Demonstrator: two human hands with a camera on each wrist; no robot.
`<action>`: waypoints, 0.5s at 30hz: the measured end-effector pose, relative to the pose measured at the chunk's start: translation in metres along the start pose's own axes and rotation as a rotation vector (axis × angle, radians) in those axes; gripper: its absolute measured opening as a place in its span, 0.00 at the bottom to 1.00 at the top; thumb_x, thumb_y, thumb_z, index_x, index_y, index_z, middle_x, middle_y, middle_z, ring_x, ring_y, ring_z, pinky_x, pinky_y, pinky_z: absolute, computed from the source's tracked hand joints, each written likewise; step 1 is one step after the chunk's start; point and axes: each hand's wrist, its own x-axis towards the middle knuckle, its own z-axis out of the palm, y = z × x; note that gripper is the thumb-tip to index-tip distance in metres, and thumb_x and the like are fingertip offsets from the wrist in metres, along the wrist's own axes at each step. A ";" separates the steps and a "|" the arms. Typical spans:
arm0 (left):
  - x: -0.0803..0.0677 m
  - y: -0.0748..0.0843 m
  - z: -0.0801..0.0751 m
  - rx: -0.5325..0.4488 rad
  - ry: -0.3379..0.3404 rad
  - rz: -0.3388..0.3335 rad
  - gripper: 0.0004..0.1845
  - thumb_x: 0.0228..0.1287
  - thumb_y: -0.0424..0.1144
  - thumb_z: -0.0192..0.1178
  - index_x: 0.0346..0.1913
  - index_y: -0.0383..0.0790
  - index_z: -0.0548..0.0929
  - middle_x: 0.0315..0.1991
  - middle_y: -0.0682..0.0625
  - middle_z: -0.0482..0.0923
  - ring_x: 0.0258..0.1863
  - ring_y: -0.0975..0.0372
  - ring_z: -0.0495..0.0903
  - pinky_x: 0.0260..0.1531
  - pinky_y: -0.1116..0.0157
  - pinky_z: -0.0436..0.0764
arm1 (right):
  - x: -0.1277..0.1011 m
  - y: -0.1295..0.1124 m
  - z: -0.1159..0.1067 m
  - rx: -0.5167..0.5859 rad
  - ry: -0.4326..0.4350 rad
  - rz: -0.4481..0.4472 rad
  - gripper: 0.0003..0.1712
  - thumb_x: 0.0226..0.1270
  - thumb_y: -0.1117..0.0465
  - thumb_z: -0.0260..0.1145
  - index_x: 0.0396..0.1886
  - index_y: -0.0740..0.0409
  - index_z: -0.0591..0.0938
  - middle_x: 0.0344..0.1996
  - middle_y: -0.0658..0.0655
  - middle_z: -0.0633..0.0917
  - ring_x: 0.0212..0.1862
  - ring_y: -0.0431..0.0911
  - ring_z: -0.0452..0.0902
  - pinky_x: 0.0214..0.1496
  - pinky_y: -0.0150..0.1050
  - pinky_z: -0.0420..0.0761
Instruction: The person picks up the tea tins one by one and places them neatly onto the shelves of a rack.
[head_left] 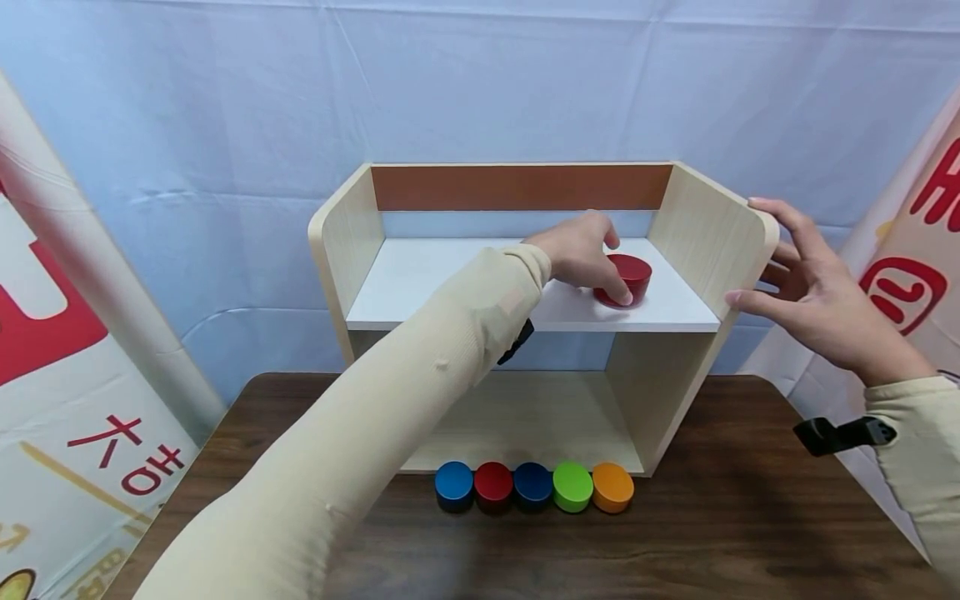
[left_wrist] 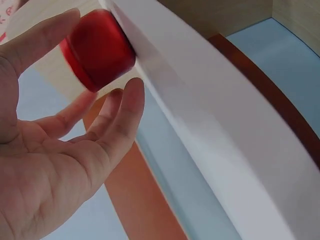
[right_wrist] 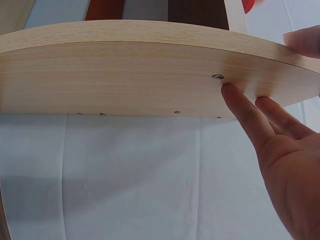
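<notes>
A red round tin stands on the white upper board of a small wooden shelf unit, towards its right end. My left hand reaches around this tin. In the left wrist view, the thumb lies against the rim of the red tin, while the loosely bent fingers of the left hand stand apart from it. My right hand holds the unit's right side panel. Its thumb is on the front edge; in the right wrist view, fingertips press the outer face.
On the dark wooden table, a row of round tins stands before the shelf: light blue, red, dark blue, green and orange. A pale cloth hangs behind.
</notes>
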 end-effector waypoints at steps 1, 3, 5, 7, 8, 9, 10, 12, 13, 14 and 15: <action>-0.001 -0.001 -0.001 0.000 0.004 0.002 0.37 0.58 0.46 0.74 0.67 0.41 0.69 0.56 0.53 0.73 0.51 0.65 0.72 0.41 0.71 0.79 | 0.000 0.000 0.000 0.002 0.000 0.001 0.61 0.58 0.84 0.67 0.82 0.39 0.52 0.61 0.53 0.70 0.54 0.38 0.74 0.43 0.22 0.79; -0.005 -0.003 -0.004 0.002 0.014 0.002 0.36 0.58 0.47 0.73 0.67 0.42 0.70 0.57 0.53 0.72 0.53 0.65 0.72 0.42 0.70 0.79 | 0.000 0.000 0.000 0.005 0.000 0.004 0.61 0.59 0.84 0.67 0.82 0.39 0.52 0.61 0.53 0.70 0.54 0.38 0.74 0.43 0.22 0.79; -0.008 -0.006 -0.007 -0.001 0.026 0.004 0.36 0.58 0.48 0.73 0.67 0.43 0.70 0.59 0.54 0.71 0.55 0.65 0.71 0.44 0.69 0.79 | 0.000 0.000 0.000 0.007 0.000 0.004 0.61 0.59 0.84 0.66 0.82 0.39 0.52 0.61 0.53 0.70 0.54 0.38 0.74 0.43 0.22 0.79; -0.012 -0.010 -0.011 -0.010 0.033 0.005 0.36 0.58 0.48 0.73 0.67 0.44 0.71 0.61 0.55 0.69 0.57 0.65 0.70 0.46 0.69 0.78 | 0.000 0.000 0.001 0.010 -0.001 0.003 0.61 0.59 0.84 0.66 0.82 0.39 0.52 0.61 0.53 0.70 0.54 0.39 0.74 0.43 0.23 0.79; -0.015 -0.012 -0.012 -0.018 0.036 0.009 0.36 0.58 0.48 0.73 0.67 0.44 0.71 0.62 0.55 0.69 0.57 0.65 0.70 0.46 0.68 0.78 | 0.000 0.000 0.001 0.011 -0.001 0.003 0.61 0.59 0.84 0.66 0.82 0.39 0.52 0.61 0.53 0.70 0.54 0.39 0.74 0.43 0.23 0.79; -0.017 -0.014 -0.013 -0.029 0.038 0.011 0.36 0.58 0.47 0.73 0.67 0.44 0.71 0.62 0.54 0.69 0.58 0.64 0.70 0.47 0.67 0.78 | 0.000 0.000 0.001 0.010 -0.001 0.003 0.61 0.59 0.84 0.66 0.82 0.39 0.52 0.61 0.53 0.70 0.54 0.39 0.74 0.43 0.23 0.79; -0.019 -0.015 -0.015 -0.041 0.040 0.012 0.35 0.58 0.47 0.74 0.67 0.43 0.71 0.62 0.54 0.70 0.57 0.64 0.71 0.47 0.67 0.78 | 0.000 0.000 0.001 0.009 -0.001 0.003 0.61 0.59 0.84 0.66 0.82 0.39 0.52 0.61 0.53 0.70 0.54 0.39 0.74 0.43 0.23 0.79; -0.024 -0.019 -0.018 -0.067 0.045 0.015 0.36 0.58 0.46 0.74 0.67 0.43 0.72 0.59 0.54 0.72 0.54 0.64 0.74 0.48 0.66 0.78 | 0.000 0.000 0.000 0.007 -0.003 0.002 0.60 0.59 0.84 0.66 0.82 0.39 0.51 0.61 0.54 0.70 0.54 0.38 0.74 0.43 0.23 0.79; -0.026 -0.021 -0.019 -0.079 0.046 0.020 0.35 0.58 0.46 0.74 0.67 0.43 0.72 0.57 0.53 0.74 0.53 0.64 0.75 0.47 0.66 0.78 | 0.000 0.000 0.000 0.005 -0.003 0.003 0.60 0.60 0.83 0.66 0.82 0.38 0.51 0.61 0.53 0.70 0.54 0.38 0.74 0.43 0.22 0.79; -0.028 -0.022 -0.020 -0.090 0.048 0.023 0.35 0.58 0.46 0.74 0.66 0.43 0.72 0.55 0.52 0.75 0.52 0.63 0.76 0.47 0.65 0.78 | 0.000 0.000 0.000 0.005 -0.004 0.004 0.60 0.60 0.83 0.66 0.82 0.38 0.51 0.61 0.54 0.70 0.54 0.38 0.74 0.43 0.22 0.79; -0.030 -0.024 -0.021 -0.101 0.048 0.025 0.35 0.58 0.45 0.74 0.67 0.43 0.72 0.54 0.52 0.76 0.50 0.63 0.77 0.47 0.65 0.78 | 0.000 0.000 0.000 0.003 -0.005 0.001 0.60 0.60 0.83 0.66 0.82 0.38 0.51 0.61 0.54 0.70 0.54 0.38 0.74 0.43 0.22 0.79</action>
